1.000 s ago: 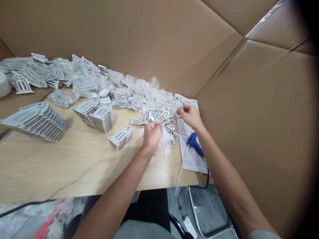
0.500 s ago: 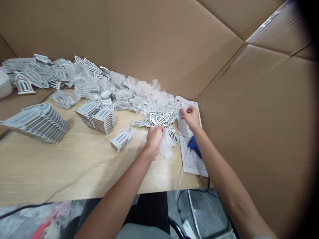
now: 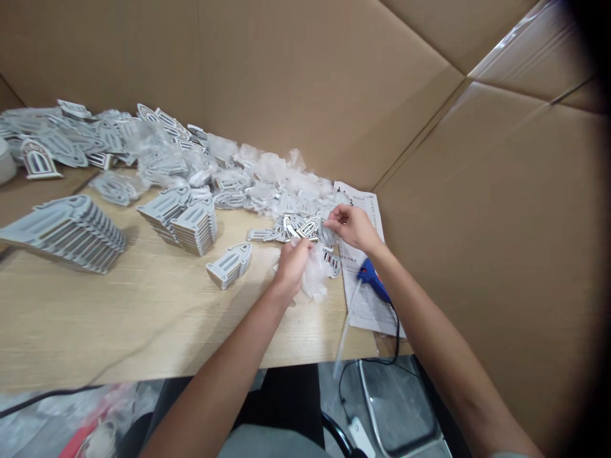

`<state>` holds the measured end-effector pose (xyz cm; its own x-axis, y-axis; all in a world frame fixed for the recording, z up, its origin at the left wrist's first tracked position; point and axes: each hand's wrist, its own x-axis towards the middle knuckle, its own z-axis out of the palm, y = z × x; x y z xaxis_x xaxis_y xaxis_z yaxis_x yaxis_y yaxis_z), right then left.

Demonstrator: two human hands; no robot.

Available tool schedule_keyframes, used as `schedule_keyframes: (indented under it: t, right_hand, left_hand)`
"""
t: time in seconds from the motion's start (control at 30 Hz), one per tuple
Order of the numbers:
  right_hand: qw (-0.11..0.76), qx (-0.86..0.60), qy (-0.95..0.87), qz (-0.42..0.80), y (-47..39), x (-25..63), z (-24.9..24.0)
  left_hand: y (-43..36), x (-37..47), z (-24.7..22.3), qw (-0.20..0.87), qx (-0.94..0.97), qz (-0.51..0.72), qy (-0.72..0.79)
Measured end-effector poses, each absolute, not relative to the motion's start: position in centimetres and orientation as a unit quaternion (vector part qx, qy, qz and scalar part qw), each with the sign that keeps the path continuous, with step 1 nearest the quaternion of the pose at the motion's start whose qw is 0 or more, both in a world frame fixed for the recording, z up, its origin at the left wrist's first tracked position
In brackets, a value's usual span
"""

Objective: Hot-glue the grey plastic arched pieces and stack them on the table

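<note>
My left hand [image 3: 292, 266] is closed on a crumpled clear plastic bag [image 3: 316, 275] hanging from its right side. Just beyond it lies a loose heap of small arched window-shaped pieces [image 3: 305, 226], grey and white with some brown trim. At the heap's right edge is my right hand [image 3: 352, 228], its thumb and fingers pinched together; what they hold, if anything, is too small to make out. A short stack of the same arched pieces [image 3: 230, 264] lies left of my left hand.
Taller stacks of arched pieces [image 3: 193, 222] and a long slanted row [image 3: 71, 232] stand to the left. Bagged pieces [image 3: 165, 159] line the back cardboard wall [image 3: 286, 76]. A blue glue gun [image 3: 373, 280] rests on printed paper [image 3: 365, 312] beneath my right forearm.
My right hand has moved left and slightly toward me, over the heap's right side. My left hand stays nearly in place with the plastic bag.
</note>
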<state>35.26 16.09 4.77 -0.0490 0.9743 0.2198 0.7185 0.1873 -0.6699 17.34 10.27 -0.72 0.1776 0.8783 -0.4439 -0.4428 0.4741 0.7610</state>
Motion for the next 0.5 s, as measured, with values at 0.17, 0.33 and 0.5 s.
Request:
schedule_keyframes:
  t: [0.17,0.33,0.5]
  right_hand:
    - [0.366,-0.593,-0.687,0.204,16.5,35.4,5.4]
    - [0.408,-0.584,-0.692,0.117,15.6,35.4,6.7]
    - [0.432,-0.578,-0.689,0.068,14.3,34.3,7.6]
  left_hand:
    - [10.3,17.4,-0.9,0.727,0.239,0.459,0.451]
    - [10.2,17.4,-1.0,0.723,0.220,0.486,0.439]
    - [10.3,17.3,-1.0,0.741,0.197,0.499,0.404]
